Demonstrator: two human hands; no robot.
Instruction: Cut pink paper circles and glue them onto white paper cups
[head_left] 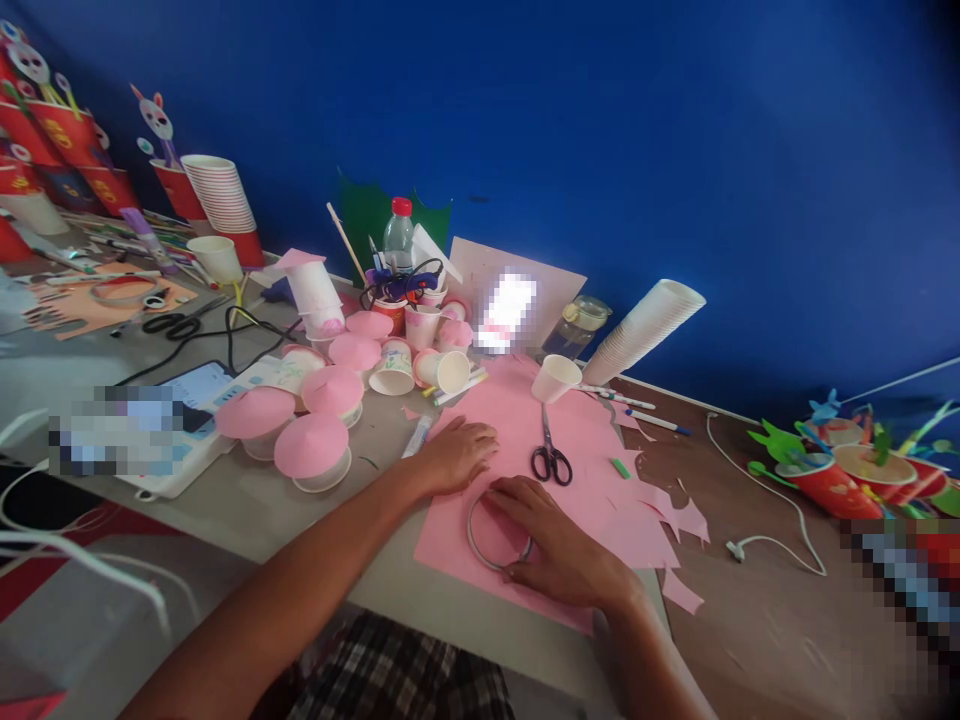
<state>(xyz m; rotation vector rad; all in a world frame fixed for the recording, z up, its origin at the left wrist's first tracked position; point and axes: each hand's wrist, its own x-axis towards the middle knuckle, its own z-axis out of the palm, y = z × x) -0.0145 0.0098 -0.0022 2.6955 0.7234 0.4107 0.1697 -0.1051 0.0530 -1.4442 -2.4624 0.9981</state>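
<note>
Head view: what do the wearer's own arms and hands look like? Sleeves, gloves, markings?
Each grip is a bare, ungloved human hand: left hand, right hand. Left forearm and right forearm show no sleeves; no watch, bracelet or clear marking visible.

One smooth deep-blue wall [600,150], lighter towards the right, with one thin whitish strip [679,401] along its foot; before it, one flat grey tabletop [270,510], adjoined at right by one scuffed brown tabletop [750,640].
</note>
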